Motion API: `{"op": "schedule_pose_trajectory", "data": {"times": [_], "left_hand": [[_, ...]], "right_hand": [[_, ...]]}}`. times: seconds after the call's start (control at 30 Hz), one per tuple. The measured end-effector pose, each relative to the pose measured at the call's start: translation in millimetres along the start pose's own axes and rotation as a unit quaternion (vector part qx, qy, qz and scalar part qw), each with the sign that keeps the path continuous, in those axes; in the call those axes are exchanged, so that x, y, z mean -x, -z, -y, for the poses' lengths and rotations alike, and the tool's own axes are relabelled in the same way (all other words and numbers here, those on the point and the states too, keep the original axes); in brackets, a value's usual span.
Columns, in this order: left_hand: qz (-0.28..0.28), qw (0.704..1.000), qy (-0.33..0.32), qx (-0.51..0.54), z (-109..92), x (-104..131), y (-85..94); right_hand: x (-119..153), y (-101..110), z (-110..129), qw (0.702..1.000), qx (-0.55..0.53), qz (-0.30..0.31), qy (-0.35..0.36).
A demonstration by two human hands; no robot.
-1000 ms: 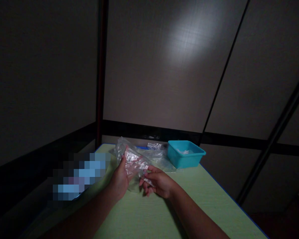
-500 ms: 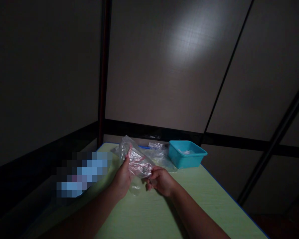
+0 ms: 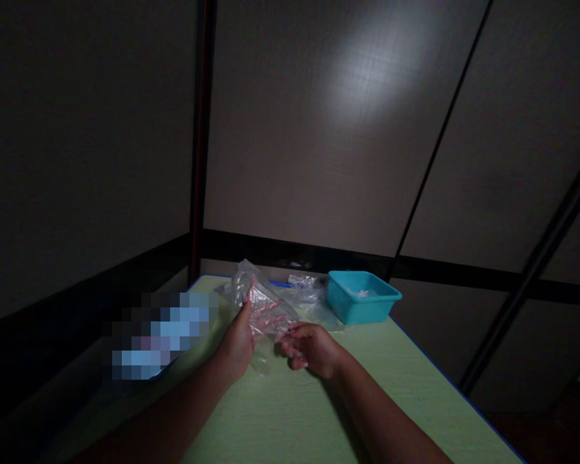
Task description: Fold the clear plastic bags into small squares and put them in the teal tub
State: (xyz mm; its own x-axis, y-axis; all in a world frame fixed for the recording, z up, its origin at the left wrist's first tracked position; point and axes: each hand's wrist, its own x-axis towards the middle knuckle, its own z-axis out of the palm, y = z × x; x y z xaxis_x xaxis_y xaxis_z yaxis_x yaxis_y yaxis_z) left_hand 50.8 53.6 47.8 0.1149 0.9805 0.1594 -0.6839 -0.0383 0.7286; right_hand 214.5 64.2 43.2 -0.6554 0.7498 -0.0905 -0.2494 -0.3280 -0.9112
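A crumpled clear plastic bag is held up over the green table, between both hands. My left hand grips it from the left, thumb in front and the fingers showing through the film behind. At the bag's lower right edge, my right hand pinches the film between thumb and fingertips, its other fingers curled. A loose part of the bag hangs down below, between the two hands.
A turquoise plastic basket with some clear film inside stands at the table's back right. More clear plastic bags lie beside it. A blurred-out bluish object is at left. Dark panels rise behind the green table.
The bag's film has shifted and looks less bunched between my hands. My right hand's fingers have moved slightly along its edge. My left hand has barely moved.
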Motion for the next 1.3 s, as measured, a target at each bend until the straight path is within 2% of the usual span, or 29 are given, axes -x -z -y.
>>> {"op": "schedule_pose_trajectory", "data": {"times": [0.2, 0.33, 0.43, 0.63, 0.73, 0.87, 1.03, 1.1, 1.2, 1.27, 1.3], "left_hand": [[-0.005, 1.000, -0.015, -0.009, -2.3, -1.9, 3.1], [-0.033, 0.999, -0.027, -0.027, -5.7, -1.8, 2.5], [-0.058, 0.998, -0.027, -0.020, -6.9, -2.2, 3.3], [-0.059, 0.998, -0.025, -0.011, -5.6, -4.3, 5.9], [-0.061, 0.998, -0.022, -0.013, -6.0, -3.2, 3.7], [-0.073, 0.997, -0.021, -0.003, -8.9, -0.3, -0.7], [-0.079, 0.997, 0.009, 0.018, -10.9, -3.1, 3.1], [-0.068, 0.997, 0.020, 0.033, -11.0, -6.3, 6.9], [-0.009, 0.995, 0.067, 0.066, -11.4, -8.6, 9.8], [0.061, 0.985, 0.135, 0.090, -12.7, -6.3, 8.5], [0.102, 0.974, 0.175, 0.101, -13.8, -4.0, 7.0]], "right_hand": [[-2.0, 0.2, -0.6, 0.997, 0.062, -0.044, 0.026], [-5.2, 7.6, -2.8, 0.989, 0.092, -0.099, 0.063], [-4.7, 12.5, -2.7, 0.982, 0.127, -0.128, 0.062], [1.6, 7.0, 0.5, 0.981, 0.178, -0.075, 0.034], [1.8, 5.9, -0.1, 0.972, 0.212, -0.090, 0.041], [2.5, 9.5, -0.2, 0.954, 0.278, -0.103, 0.030], [7.0, 13.4, 7.1, 0.915, 0.388, -0.095, -0.050], [8.2, 17.3, 13.2, 0.891, 0.423, -0.164, -0.029], [9.0, 27.1, 23.8, 0.831, 0.406, -0.367, 0.105], [9.4, 33.1, 29.6, 0.809, 0.357, -0.430, 0.182], [9.7, 34.7, 31.5, 0.815, 0.325, -0.433, 0.206]]}}
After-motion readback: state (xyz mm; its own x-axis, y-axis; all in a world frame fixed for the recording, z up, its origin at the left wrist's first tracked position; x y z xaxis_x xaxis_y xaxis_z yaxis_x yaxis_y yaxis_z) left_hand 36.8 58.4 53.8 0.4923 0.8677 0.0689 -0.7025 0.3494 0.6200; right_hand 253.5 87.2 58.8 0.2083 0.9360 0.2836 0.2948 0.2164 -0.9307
